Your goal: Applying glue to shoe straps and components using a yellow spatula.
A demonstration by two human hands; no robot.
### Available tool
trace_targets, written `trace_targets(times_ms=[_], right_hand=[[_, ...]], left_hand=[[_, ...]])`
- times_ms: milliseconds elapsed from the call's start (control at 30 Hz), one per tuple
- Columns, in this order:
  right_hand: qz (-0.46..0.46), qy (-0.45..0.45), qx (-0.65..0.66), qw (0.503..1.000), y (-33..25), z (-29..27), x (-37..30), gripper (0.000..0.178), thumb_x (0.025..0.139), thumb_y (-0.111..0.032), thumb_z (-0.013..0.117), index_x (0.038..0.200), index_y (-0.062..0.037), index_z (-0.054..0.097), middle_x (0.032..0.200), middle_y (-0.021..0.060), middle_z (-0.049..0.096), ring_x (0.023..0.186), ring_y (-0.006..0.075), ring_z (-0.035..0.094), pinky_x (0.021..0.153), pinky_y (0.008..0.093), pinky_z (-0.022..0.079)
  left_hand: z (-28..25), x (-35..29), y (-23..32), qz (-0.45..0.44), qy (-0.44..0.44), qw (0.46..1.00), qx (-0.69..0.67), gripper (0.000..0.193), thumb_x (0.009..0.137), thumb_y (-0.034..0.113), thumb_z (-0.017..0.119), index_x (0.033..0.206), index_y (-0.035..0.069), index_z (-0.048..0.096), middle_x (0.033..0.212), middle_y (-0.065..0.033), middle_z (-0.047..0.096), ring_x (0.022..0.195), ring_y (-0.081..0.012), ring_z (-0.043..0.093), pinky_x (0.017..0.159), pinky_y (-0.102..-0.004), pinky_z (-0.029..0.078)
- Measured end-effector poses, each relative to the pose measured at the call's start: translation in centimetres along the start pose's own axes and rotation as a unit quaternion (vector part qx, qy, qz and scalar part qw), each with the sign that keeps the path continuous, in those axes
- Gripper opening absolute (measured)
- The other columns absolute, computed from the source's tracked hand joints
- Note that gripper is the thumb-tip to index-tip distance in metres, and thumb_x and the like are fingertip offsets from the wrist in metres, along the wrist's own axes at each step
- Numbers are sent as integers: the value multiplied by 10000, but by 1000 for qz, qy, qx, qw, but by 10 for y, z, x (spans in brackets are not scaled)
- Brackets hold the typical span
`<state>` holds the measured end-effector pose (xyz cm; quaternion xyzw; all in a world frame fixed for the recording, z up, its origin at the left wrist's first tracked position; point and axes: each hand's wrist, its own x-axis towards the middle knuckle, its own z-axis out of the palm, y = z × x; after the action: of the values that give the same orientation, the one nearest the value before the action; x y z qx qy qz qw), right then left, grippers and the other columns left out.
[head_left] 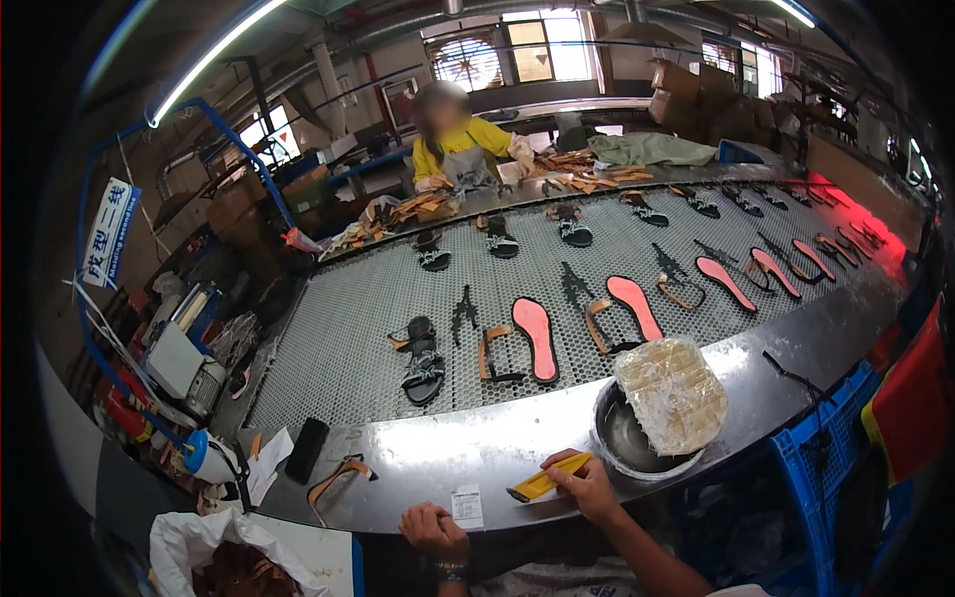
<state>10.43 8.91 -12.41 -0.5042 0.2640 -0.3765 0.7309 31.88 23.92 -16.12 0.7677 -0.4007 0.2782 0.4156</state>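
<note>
My right hand (589,490) grips a flat yellow-handled brush (552,478) whose dark tip points left over the metal table edge (408,478). Beside that hand stands a round bowl (622,438), partly covered by a block wrapped in clear plastic (676,393). My left hand (435,529) rests at the near table edge with its fingers curled in; nothing shows in it. Just right of it lies a small white printed slip (467,507). Farther left are a tan strap piece (340,484) and a black phone-like object (306,451).
A perforated conveyor bed (328,348) carries black sandals (423,363), pink soles (537,338) and loose straps. Across it sits a person in yellow (468,139) near piled tan pieces. A blue crate (826,448) stands at right, a white sack (189,547) at lower left.
</note>
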Motion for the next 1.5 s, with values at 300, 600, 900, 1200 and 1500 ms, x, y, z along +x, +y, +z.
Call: trace_targets(times_ms=[300,600,900,1200,1500], right_hand=[[0,-1,13,1000,1,-1,-2,169,945,-163,693,1051,-32,705,863,6,650,690,56,534,626,212,436],[2,3,1,1000,2,2,0,169,916,-173,718,1028,-47,707,840,-7,632,663,46,518,599,203,414],[-59,84,-10,995,-9,8,-4,129,910,-119,691,994,-22,701,808,-12,595,666,51,504,597,198,386],[-42,44,-20,998,2,0,-1,149,904,-105,689,1008,1,680,930,31,598,798,81,525,699,208,422],[-48,55,-15,997,1,18,-3,176,913,-109,686,1039,13,663,943,41,603,789,92,549,686,202,437]], left_hand=[[0,-2,-2,-3,-10,1000,1,27,684,76,521,670,53,518,805,-137,570,831,-346,546,790,-479,378],[-6,-6,0,-3,-13,1000,10,30,666,78,515,662,49,513,790,-134,560,802,-347,537,759,-467,385],[0,8,-2,19,-8,999,-29,43,681,105,565,723,99,557,812,-69,571,791,-302,553,717,-440,384],[-14,8,0,19,25,999,-26,39,673,109,572,707,111,552,803,-38,580,797,-254,570,725,-401,388],[-19,11,-10,14,13,999,-34,47,691,103,572,726,114,543,817,-32,578,800,-246,571,719,-386,385]])
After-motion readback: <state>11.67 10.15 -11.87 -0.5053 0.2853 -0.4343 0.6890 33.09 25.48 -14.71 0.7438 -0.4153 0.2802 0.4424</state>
